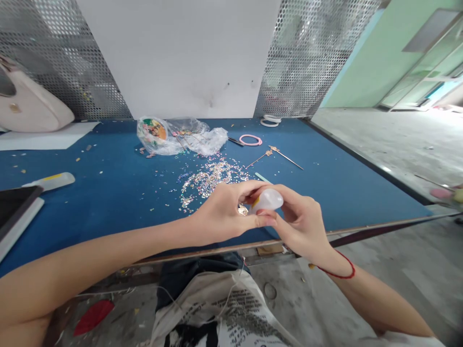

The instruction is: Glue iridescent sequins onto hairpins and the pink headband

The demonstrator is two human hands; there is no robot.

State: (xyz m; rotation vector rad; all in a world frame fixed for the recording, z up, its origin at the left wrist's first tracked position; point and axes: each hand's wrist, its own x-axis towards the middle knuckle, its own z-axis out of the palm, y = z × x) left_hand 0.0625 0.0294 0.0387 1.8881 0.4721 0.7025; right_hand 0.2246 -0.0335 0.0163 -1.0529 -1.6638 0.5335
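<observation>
My right hand [306, 219] is closed around a small white squeeze bottle [270, 199] with a patch of yellow label, its rounded end facing up toward me. Right beside it, my left hand [222, 212] has thumb and fingers curled round a small gold-coloured ornament [242, 209], mostly hidden between the two hands. The thumbs meet near the bottle, whose tip is out of sight. Beyond my hands, glittering loose sequins or rhinestones [213, 176] lie spread on the blue tabletop [119, 193]. Two gold hairpins [287, 158] with decorated ends rest farther back.
Clear plastic bags [202, 140] with colourful pieces sit at the back, near a pink ring [251, 140] and dark tweezers [236, 141]. Another squeeze bottle [54, 181] and a dark-screened tablet [16, 207] lie left. A handbag [36, 103] stands back left; a white board [181, 58] rises behind.
</observation>
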